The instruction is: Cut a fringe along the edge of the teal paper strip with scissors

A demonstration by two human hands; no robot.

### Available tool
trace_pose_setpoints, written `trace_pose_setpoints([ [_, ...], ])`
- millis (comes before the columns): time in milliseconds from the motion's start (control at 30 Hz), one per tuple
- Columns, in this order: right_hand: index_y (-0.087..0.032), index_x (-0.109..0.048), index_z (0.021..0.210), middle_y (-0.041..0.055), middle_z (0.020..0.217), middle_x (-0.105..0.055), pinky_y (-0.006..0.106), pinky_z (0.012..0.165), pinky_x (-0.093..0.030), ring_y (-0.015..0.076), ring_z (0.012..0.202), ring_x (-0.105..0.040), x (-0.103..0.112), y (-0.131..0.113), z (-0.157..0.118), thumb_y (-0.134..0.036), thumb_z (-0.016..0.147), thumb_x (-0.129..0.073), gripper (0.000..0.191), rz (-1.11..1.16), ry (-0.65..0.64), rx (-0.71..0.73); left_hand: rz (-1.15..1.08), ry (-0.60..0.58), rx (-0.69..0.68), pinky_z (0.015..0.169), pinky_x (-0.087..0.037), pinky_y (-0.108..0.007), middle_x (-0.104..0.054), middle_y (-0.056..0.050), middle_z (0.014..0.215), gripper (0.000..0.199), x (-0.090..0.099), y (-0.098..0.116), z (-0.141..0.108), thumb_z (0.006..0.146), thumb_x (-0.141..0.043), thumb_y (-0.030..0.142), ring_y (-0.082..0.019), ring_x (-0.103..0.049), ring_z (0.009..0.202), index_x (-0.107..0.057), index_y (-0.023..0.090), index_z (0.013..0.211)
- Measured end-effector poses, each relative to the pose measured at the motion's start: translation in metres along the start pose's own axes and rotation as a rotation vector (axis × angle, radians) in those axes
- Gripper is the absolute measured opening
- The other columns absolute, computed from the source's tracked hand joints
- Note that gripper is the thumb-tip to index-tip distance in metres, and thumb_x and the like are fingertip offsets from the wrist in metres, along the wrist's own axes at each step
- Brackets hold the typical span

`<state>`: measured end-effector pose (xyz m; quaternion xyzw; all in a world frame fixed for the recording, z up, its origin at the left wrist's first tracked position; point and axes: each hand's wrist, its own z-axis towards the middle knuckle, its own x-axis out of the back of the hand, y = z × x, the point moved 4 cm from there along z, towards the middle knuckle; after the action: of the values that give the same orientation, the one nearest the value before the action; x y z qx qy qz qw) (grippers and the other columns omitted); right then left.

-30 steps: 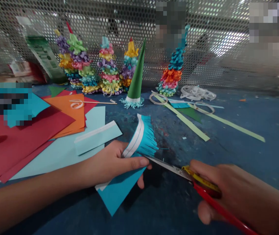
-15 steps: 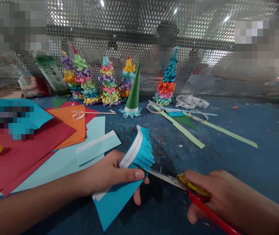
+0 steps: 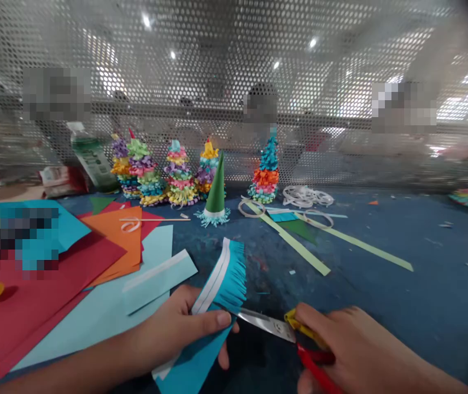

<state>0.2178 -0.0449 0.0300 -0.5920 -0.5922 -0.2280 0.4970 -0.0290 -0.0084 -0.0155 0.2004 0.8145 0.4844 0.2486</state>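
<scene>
Fringed turquoise paper (image 3: 228, 284), clamped between thumb and fingers of the left hand (image 3: 172, 334), raised over the blue table (image 3: 381, 306), blade tips of red-and-yellow-handled scissors (image 3: 269, 324) touching its edge; right hand (image 3: 352, 350) closed around the scissors' handles. Beyond, on the table: overlapping red paper (image 3: 33, 290), orange paper (image 3: 115, 241) and pale blue paper (image 3: 94, 312) to the left; green paper cone (image 3: 216, 191) standing upright, paper-curl trees (image 3: 180, 180) beside it; pale green paper strips (image 3: 291, 246) to the right.
</scene>
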Motion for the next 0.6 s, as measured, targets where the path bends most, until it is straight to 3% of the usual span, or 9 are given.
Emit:
trace_pose_setpoints([
  [133, -0.026, -0.07, 0.093, 0.0073, 0.088, -0.087, 0.031, 0.061, -0.043, 0.0361, 0.08, -0.083, 0.01, 0.004, -0.004, -0.03, 0.084, -0.079, 0.013, -0.063, -0.017, -0.07, -0.057, 0.095, -0.029, 0.054, -0.043, -0.022, -0.078, -0.006, 0.062, 0.05, 0.003, 0.009, 0.001, 0.081, -0.085, 0.065, -0.014, -0.06, 0.053, -0.08, 0.016, 0.086],
  [267, -0.026, -0.073, 0.091, 0.0112, 0.083, -0.086, 0.032, 0.056, -0.037, 0.0412, 0.077, -0.083, 0.018, 0.018, -0.004, -0.059, 0.088, -0.075, 0.033, -0.223, 0.098, -0.128, -0.114, 0.166, -0.058, 0.052, -0.041, -0.021, -0.077, -0.005, 0.059, 0.046, 0.005, 0.016, 0.001, 0.08, -0.088, 0.061, -0.014, -0.059, 0.052, -0.079, 0.016, 0.085],
  [400, -0.024, -0.076, 0.093, 0.0151, 0.084, -0.086, 0.035, 0.055, -0.039, 0.044, 0.077, -0.083, 0.016, 0.029, -0.002, -0.059, 0.1, -0.057, 0.04, -0.335, 0.163, -0.164, -0.121, 0.227, -0.081, 0.051, -0.041, -0.022, -0.074, -0.005, 0.056, 0.049, 0.008, 0.017, 0.002, 0.076, -0.09, 0.063, -0.014, -0.057, 0.051, -0.078, 0.015, 0.081],
  [600, -0.028, -0.079, 0.099, 0.0126, 0.089, -0.088, 0.039, 0.058, -0.044, 0.048, 0.083, -0.083, 0.009, 0.026, -0.005, -0.06, 0.1, -0.059, 0.038, -0.37, 0.086, -0.208, -0.119, 0.243, -0.076, 0.049, -0.042, -0.022, -0.074, -0.007, 0.054, 0.053, 0.008, 0.014, 0.003, 0.068, -0.092, 0.065, -0.016, -0.059, 0.05, -0.079, 0.015, 0.081],
])
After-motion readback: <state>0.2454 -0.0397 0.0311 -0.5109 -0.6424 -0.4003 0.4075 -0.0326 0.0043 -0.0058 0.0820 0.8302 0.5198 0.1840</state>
